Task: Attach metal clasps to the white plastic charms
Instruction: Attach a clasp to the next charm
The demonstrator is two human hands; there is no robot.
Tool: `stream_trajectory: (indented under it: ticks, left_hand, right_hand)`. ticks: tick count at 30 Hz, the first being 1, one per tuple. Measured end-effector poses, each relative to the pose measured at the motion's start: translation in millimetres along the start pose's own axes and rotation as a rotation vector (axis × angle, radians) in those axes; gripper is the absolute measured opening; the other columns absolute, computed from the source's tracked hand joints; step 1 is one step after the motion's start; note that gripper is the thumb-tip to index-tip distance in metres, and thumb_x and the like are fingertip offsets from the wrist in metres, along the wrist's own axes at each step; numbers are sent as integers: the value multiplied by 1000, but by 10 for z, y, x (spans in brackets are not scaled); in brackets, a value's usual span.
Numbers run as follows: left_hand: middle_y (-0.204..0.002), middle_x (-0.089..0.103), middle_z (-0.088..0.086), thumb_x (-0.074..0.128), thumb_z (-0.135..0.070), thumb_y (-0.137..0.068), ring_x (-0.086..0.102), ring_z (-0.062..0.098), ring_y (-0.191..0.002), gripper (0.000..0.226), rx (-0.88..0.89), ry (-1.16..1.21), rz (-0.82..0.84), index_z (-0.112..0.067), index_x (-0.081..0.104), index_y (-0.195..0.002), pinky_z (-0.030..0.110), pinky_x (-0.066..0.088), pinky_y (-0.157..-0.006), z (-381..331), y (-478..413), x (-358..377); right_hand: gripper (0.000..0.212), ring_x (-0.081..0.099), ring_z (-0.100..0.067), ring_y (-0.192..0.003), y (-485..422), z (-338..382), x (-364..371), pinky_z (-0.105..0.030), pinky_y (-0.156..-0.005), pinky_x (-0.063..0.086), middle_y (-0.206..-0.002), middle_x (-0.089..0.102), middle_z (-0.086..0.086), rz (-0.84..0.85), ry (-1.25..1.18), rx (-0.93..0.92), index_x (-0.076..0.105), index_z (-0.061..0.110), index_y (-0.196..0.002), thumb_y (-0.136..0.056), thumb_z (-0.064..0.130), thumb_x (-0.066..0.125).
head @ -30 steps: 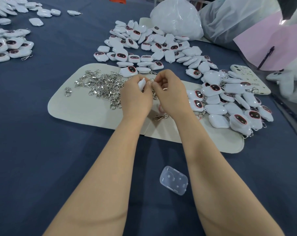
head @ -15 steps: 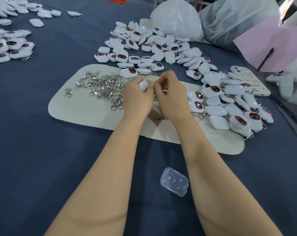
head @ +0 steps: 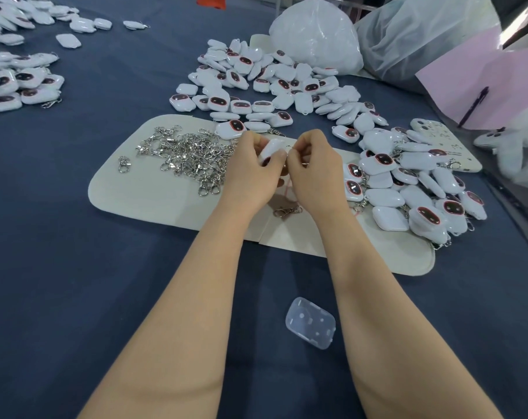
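Moved: charm (head: pixel 270 149) tipped a bit toward right hand (head: pixel 314 166) vs 0.5 s ago, hands otherwise same, over mat (head: pixel 153 195) centre. Grip: left hand (head: pixel 252 167) holds charm, right fingers pinch what looks like a clasp ring (head: pixel 289 146) at its edge, mostly hidden, so prob. mid-attach. On mat's right end sits done heap (head: pixel 408 189) w/ clasps, but bare charms (head: pixel 271 83) beyond its far edge and loose clasps (head: pixel 190 155) on its left half say plenty left.

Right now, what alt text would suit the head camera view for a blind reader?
A person's left hand holds a white charm while the right hand pinches a metal ring at its edge, above a cream mat. A heap of metal clasps lies on the mat to the left; piles of charms spread behind and right.
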State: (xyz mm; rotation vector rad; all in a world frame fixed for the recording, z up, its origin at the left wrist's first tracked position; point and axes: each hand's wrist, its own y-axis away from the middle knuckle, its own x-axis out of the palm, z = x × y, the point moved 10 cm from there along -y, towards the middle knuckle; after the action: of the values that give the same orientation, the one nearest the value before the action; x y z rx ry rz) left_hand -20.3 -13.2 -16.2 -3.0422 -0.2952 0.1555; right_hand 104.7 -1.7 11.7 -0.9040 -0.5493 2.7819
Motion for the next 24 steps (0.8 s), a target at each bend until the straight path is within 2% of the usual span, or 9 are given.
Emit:
stream_trajectory:
  ticks: [4, 8, 10, 16, 20, 24]
  left_hand:
    - [-90, 62, -3, 53, -17, -95, 71, 17, -76, 9, 2, -32, -9, -15, 50, -104, 38, 60, -71, 14, -6, -20]
    - [-83, 59, -8, 52, -16, -95, 66, 4, -61, 8, 7, -30, -30, -15, 51, -103, 21, 55, -54, 9, -34, -56]
    - [-82, 60, -5, 51, -16, -95, 62, 0, -54, 7, 6, -32, -46, -15, 52, -101, 17, 52, -49, 10, -46, -82]
    - [-91, 62, 8, 52, -14, -94, 62, 14, -63, 9, -10, -53, -60, -11, 55, -102, 20, 53, -51, 48, -41, -98]
    - [-84, 61, 5, 53, -14, -92, 61, 13, -62, 8, -13, -50, -61, -10, 57, -98, 18, 51, -48, 53, -35, -92]
    - [-78, 61, 1, 54, -12, -91, 61, 10, -59, 5, -10, -12, -53, -15, 57, -93, 15, 47, -46, 36, -30, -89]
  right_hand:
    - [5, 53, -22, -72, 9, 28, 17, -39, -70, 46, -77, 56, -5, 16, -6, -20, 48, 10, -89, -89, 6, 51]
    - [5, 54, -22, -74, 24, 56, 36, -40, -72, 48, -78, 57, -4, 22, -7, -41, 48, 10, -89, -89, 6, 50]
    - [6, 55, -23, -73, 31, 73, 45, -42, -71, 48, -78, 57, -3, 20, -3, -47, 47, 12, -89, -91, 7, 49]
    - [2, 54, -22, -75, 51, 151, 102, -39, -73, 46, -80, 56, -3, 35, 5, -74, 49, 9, -91, -91, 7, 49]
    - [2, 56, -29, -74, 45, 154, 103, -47, -71, 47, -79, 57, -8, 63, 8, -84, 49, 6, -91, -91, 6, 48]
    - [5, 55, -30, -66, 56, 128, 111, -43, -62, 47, -77, 57, -8, 77, 25, -77, 45, 11, -87, -92, 8, 46]
